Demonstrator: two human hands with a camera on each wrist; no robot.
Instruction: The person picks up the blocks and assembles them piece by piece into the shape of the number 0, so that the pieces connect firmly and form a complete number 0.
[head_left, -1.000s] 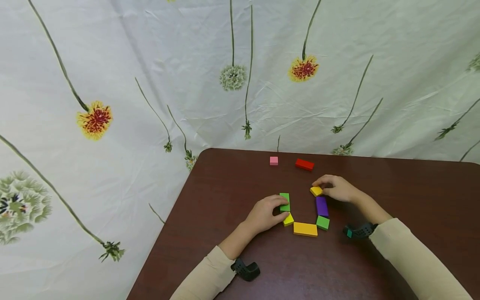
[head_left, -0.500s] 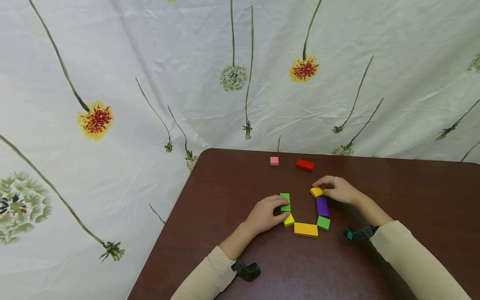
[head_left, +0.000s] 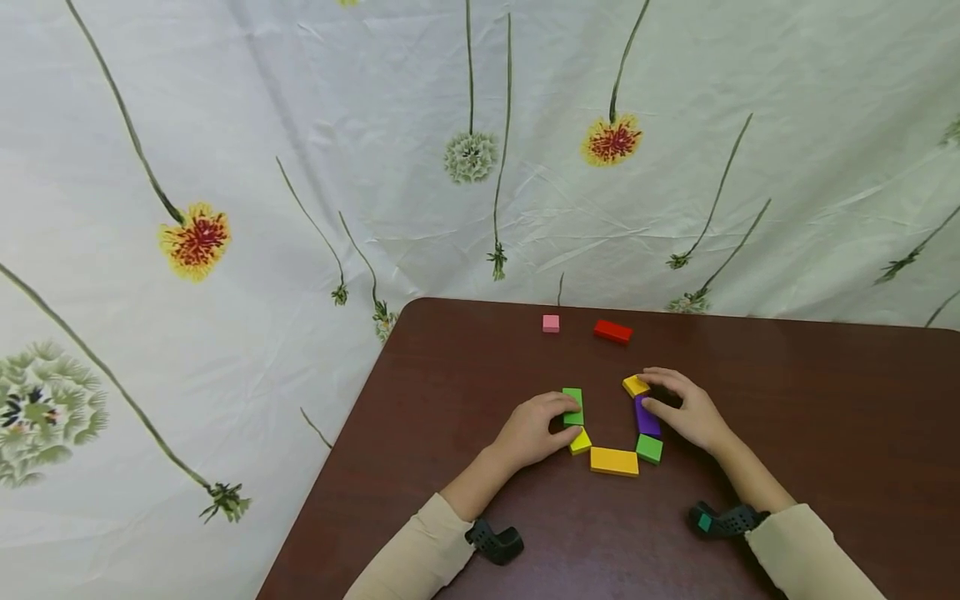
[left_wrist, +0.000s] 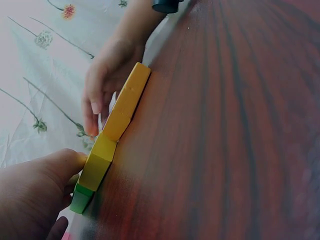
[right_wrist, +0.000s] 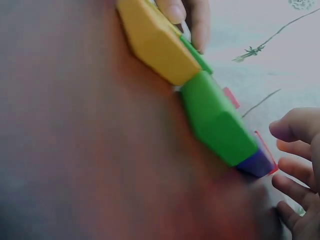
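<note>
Toy building blocks lie in a U on the table. My left hand [head_left: 528,429] rests its fingers on a long green block [head_left: 572,394]; its thumb touches a yellow block [head_left: 581,443] at the near left corner. At the bottom lies a long yellow-orange block [head_left: 614,462], beside a short green block [head_left: 649,450]. Above that green one come a purple block [head_left: 648,422] and a small yellow-orange block [head_left: 633,386]. My right hand [head_left: 692,412] hovers at these two, fingers spread and relaxed in the right wrist view, partly covering them in the head view.
A pink block [head_left: 551,324] and a red block [head_left: 613,332] lie near the far edge of the dark brown table [head_left: 450,367]. Behind it hangs a pale flower-printed cloth [head_left: 390,108]. Dark straps with devices sit on both wrists.
My right hand has let go of the small yellow-orange block and drawn back toward me, its thumb now by the purple block. The left hand stays put.
</note>
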